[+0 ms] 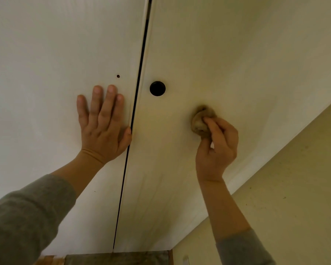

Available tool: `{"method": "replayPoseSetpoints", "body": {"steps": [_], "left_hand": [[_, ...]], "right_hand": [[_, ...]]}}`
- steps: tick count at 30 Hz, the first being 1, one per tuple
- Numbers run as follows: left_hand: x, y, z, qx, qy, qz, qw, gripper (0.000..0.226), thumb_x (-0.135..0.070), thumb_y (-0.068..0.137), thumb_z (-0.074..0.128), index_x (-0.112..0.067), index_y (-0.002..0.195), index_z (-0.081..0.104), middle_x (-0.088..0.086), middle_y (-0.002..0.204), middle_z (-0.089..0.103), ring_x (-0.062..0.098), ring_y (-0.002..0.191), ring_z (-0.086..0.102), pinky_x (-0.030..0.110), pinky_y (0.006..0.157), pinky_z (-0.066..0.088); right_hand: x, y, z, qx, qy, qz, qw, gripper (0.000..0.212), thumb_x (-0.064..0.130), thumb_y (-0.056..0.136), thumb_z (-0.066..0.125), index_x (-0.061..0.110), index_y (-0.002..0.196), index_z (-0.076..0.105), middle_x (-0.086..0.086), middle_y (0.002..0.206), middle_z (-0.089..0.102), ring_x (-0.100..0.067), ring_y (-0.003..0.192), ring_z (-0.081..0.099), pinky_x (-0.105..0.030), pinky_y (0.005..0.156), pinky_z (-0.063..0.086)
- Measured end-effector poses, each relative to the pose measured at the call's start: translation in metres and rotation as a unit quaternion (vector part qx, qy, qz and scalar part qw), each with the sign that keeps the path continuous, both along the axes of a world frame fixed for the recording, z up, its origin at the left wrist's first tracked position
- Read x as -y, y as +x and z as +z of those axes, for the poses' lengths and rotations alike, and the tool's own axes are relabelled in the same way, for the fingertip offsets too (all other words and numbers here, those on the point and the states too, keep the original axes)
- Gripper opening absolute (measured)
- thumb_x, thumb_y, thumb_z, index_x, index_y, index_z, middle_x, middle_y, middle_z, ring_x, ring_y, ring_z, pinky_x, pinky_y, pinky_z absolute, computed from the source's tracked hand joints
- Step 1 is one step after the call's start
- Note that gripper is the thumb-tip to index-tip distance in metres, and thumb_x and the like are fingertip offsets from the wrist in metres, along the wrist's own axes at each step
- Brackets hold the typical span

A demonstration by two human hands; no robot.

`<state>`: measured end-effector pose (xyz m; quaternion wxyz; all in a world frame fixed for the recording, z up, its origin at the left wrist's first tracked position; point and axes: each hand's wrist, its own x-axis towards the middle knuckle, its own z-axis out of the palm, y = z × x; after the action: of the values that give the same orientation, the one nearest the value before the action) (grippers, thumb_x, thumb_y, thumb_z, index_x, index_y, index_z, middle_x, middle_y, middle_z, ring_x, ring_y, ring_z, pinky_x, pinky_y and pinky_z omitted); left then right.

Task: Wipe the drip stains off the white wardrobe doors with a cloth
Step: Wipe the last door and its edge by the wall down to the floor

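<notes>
Cloth [202, 120], wadded into a ball with no clear long axis, is pinched by the right hand [217, 148] against the right door [227, 54], near the black knob [157, 88]. Left hand [102, 127] lies flat on the left door [46, 73], fingers [107, 104] straight, pointing up.

Head-worn view, close against wardrobe doors [46, 54]

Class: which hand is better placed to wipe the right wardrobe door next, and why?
Right. The right hand pinches the balled cloth against the right door; the left hand lies flat on the left door.
</notes>
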<state>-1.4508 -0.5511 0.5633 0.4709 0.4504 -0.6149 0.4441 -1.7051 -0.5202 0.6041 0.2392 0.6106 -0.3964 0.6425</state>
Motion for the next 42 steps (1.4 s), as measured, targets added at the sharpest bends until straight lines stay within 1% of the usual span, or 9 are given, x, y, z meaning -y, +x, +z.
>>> {"method": "replayPoseSetpoints", "body": {"steps": [3,8,11,14,19,23,28,32,42], "left_hand": [[0.001,0.000,-0.001,0.001,0.001,0.005,1.000,0.074,-0.037,0.094,0.037,-0.006,0.157,0.012,0.006,0.167,-0.003,0.028,0.153,-0.003,0.053,0.122,-0.002],[0.002,0.000,-0.001,0.005,0.001,0.012,1.000,0.075,-0.037,0.094,0.036,-0.006,0.157,0.010,0.005,0.167,-0.004,0.028,0.153,-0.004,0.053,0.122,-0.002],[0.001,0.000,-0.001,0.006,0.002,0.008,1.000,0.074,-0.038,0.095,0.035,-0.007,0.158,0.010,0.005,0.167,-0.003,0.028,0.153,-0.004,0.053,0.122,-0.002],[0.000,0.001,-0.001,0.005,0.004,0.004,1.000,0.074,-0.037,0.095,0.036,-0.006,0.157,0.010,0.005,0.167,-0.004,0.027,0.153,-0.005,0.053,0.122,-0.003],[0.000,0.001,0.000,0.003,0.006,0.005,1.000,0.075,-0.037,0.094,0.036,-0.006,0.157,0.010,0.004,0.167,-0.005,0.027,0.153,-0.006,0.053,0.122,-0.003],[0.001,0.000,-0.002,0.004,0.000,0.007,1.000,0.075,-0.037,0.093,0.037,-0.005,0.157,0.013,0.005,0.167,-0.003,0.028,0.153,-0.004,0.053,0.122,-0.002],[0.003,0.002,-0.001,0.007,-0.004,0.013,1.000,0.075,-0.036,0.093,0.037,-0.006,0.157,0.012,0.005,0.167,-0.003,0.028,0.153,-0.004,0.053,0.122,-0.002],[0.000,0.002,-0.001,0.007,0.005,0.004,1.000,0.075,-0.038,0.095,0.036,-0.007,0.157,0.009,0.004,0.167,-0.005,0.027,0.153,-0.006,0.053,0.122,-0.004],[0.002,0.001,-0.002,0.009,0.002,0.006,1.000,0.075,-0.039,0.095,0.034,-0.006,0.158,0.009,0.005,0.167,-0.003,0.028,0.153,-0.005,0.053,0.121,-0.004]], "right_hand": [[0.000,0.002,-0.049,-0.033,0.020,0.008,0.999,0.027,-0.006,0.089,0.053,0.006,0.107,0.070,-0.005,0.109,0.057,-0.023,0.098,0.057,-0.032,0.085,0.052],[-0.028,-0.018,-0.156,-0.136,0.216,0.004,0.967,0.027,0.006,0.083,0.050,0.008,0.096,0.074,0.003,0.109,0.054,-0.016,0.095,0.055,-0.026,0.080,0.051],[-0.044,-0.022,-0.167,-0.107,0.298,0.006,0.949,0.030,0.014,0.081,0.049,0.010,0.091,0.077,0.003,0.102,0.060,-0.010,0.090,0.056,-0.023,0.077,0.052],[-0.046,-0.023,-0.126,-0.071,0.238,0.017,0.969,0.024,0.005,0.082,0.060,0.008,0.100,0.076,-0.001,0.104,0.061,-0.015,0.092,0.058,-0.014,0.086,0.047],[-0.012,-0.033,-0.018,0.015,0.042,-0.014,0.999,0.028,-0.015,0.080,0.064,-0.001,0.103,0.073,-0.012,0.102,0.063,-0.026,0.093,0.060,-0.035,0.076,0.054],[0.004,-0.032,-0.033,0.001,-0.001,-0.037,0.999,0.025,-0.011,0.084,0.055,-0.002,0.098,0.073,-0.006,0.106,0.056,-0.027,0.093,0.058,-0.030,0.082,0.052],[-0.017,-0.044,-0.134,-0.045,0.152,-0.050,0.986,0.024,-0.004,0.082,0.053,0.006,0.095,0.070,-0.001,0.106,0.054,-0.020,0.095,0.055,-0.016,0.087,0.046],[-0.041,-0.054,-0.157,-0.042,0.300,-0.031,0.952,0.030,-0.011,0.072,0.065,0.009,0.093,0.074,-0.001,0.098,0.063,-0.011,0.090,0.055,-0.031,0.071,0.056],[0.004,-0.061,-0.002,0.051,0.001,-0.054,0.997,0.036,-0.024,0.075,0.056,-0.002,0.097,0.072,-0.018,0.101,0.063,-0.034,0.091,0.062,-0.042,0.074,0.056]]}}
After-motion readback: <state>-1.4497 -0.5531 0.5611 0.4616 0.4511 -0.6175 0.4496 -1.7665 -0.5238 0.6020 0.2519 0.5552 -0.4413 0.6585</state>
